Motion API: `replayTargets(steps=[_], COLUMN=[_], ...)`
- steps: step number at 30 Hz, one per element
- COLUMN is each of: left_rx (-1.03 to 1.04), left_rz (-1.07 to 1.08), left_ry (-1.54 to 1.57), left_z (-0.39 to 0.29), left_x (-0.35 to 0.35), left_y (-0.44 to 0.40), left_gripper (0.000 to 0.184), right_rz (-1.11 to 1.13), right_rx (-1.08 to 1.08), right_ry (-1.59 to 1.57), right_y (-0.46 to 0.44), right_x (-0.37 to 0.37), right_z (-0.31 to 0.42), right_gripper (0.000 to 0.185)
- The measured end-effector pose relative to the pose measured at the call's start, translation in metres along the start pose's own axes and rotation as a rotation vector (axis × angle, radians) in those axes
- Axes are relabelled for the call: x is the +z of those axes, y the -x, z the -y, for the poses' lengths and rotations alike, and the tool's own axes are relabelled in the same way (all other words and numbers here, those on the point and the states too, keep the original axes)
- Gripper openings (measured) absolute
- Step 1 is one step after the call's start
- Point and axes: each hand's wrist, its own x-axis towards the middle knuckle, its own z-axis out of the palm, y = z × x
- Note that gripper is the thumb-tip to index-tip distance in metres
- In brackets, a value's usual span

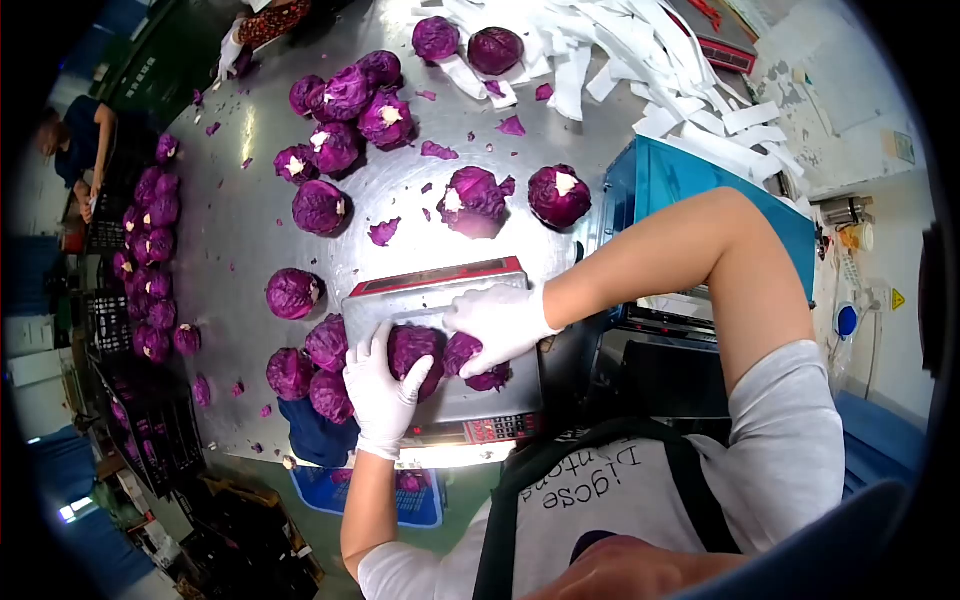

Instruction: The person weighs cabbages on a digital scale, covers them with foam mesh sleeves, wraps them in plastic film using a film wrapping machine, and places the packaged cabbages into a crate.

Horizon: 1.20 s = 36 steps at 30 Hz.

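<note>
Both my hands wear white gloves and are over a weighing scale (440,400) with a silver plate and red edges. My left hand (383,388) is curved round the left side of a purple cabbage (414,358), thumb and fingers spread against it. My right hand (497,325) rests with its fingers bent over a second purple cabbage (465,352), which it partly hides. The two cabbages lie side by side on the plate. More cabbages (327,342) sit just left of the scale.
Cabbages (345,92) and leaf scraps stand on the metal table (240,240). White strips (640,60) are heaped at the top right, near a blue box (735,190). Black crates (150,430) and a co-worker (85,145) are at left. A blue basket (420,510) is below; another gloved hand (232,50) is above.
</note>
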Motion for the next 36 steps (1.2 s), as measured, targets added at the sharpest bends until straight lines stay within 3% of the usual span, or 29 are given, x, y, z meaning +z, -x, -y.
replayTargets(steps=[3,4,5,7,8,9,10,13,14,17,21,23,26,27,28,29,30,31,33,34,35,36], left_rx=[0.017,-0.005,-0.049,-0.125,-0.209,-0.257,-0.309,-0.336,-0.334,-0.437,-0.578,-0.566,-0.464,-0.455,-0.49,-0.525,-0.504,-0.483,-0.3,-0.297,-0.296,-0.211], left_rz=[-0.018,-0.052,-0.09,-0.156,-0.164,-0.191,-0.198,-0.3,-0.364,-0.457,-0.625,-0.703,-0.75,-0.747,-0.697,-0.645,-0.565,-0.479,-0.286,-0.192,-0.096,-0.087], left_ry=[0.217,0.353,0.482,0.692,0.816,0.903,0.966,1.035,1.037,0.972,1.088,1.151,1.114,1.094,1.203,1.308,1.412,1.515,1.408,1.404,1.398,1.426], left_z=[-0.004,-0.001,0.003,0.011,0.011,0.022,0.023,0.028,0.03,0.03,0.016,0.002,-0.018,-0.032,-0.047,-0.064,-0.081,-0.097,-0.12,-0.133,-0.145,-0.153], left_x=[0.006,0.012,0.016,0.017,0.016,0.026,0.028,0.041,0.045,0.038,0.031,0.031,0.044,0.047,0.047,0.047,0.048,0.05,0.05,0.047,0.046,0.052], left_y=[0.001,0.001,0.004,0.007,0.008,0.013,0.018,0.027,0.03,0.042,0.062,0.074,0.099,0.107,0.113,0.119,0.123,0.126,0.127,0.128,0.13,0.133], left_gripper=[0.057,0.054,0.051,0.038,0.036,0.037,0.043,0.054,0.056,0.053,0.047,0.045,0.042,0.04,0.036,0.031,0.03,0.028,0.038,0.04,0.043,0.045], right_rz=[0.016,0.04,-0.36,0.135,0.129,0.33,0.175,0.469,0.559,-0.305,-0.729,-0.877,-1.089,-1.162,-1.273,-1.397,-1.442,-1.095,-1.149,-0.831,-0.717,-0.518], right_rx=[-0.276,0.027,-0.056,0.275,0.568,0.573,0.771,0.714,0.79,0.628,0.203,0.056,-0.346,-0.397,-0.267,0.004,0.598,0.072,0.714,0.361,0.309,0.306], right_ry=[-0.041,0.045,0.268,0.758,0.866,0.958,0.876,0.904,0.908,0.911,0.546,-0.07,-0.647,-0.756,-0.831,-0.908,-0.834,-1.721,-1.574,-1.813,-1.084,-1.2], right_y=[-0.017,-0.008,-0.016,-0.011,-0.014,-0.008,0.014,0.041,0.031,0.039,0.057,0.093,0.14,0.151,0.156,0.156,0.146,0.163,0.138,0.145,0.147,0.152], right_x=[-0.016,-0.051,-0.048,-0.112,-0.122,-0.132,-0.15,-0.138,-0.135,-0.122,-0.143,-0.141,-0.124,-0.114,-0.1,-0.084,-0.068,-0.053,0.001,0.07,0.094,0.112], right_z=[-0.027,-0.027,-0.079,-0.124,-0.169,-0.215,-0.209,-0.309,-0.314,-0.238,-0.081,-0.061,0.013,0.032,0.053,0.077,0.121,0.069,0.103,0.038,0.072,0.075], right_gripper=[0.057,0.051,0.045,0.032,0.027,0.029,0.03,0.039,0.04,0.038,0.033,0.014,0.028,0.029,0.03,0.031,0.033,0.022,0.015,0.017,0.018,0.016])
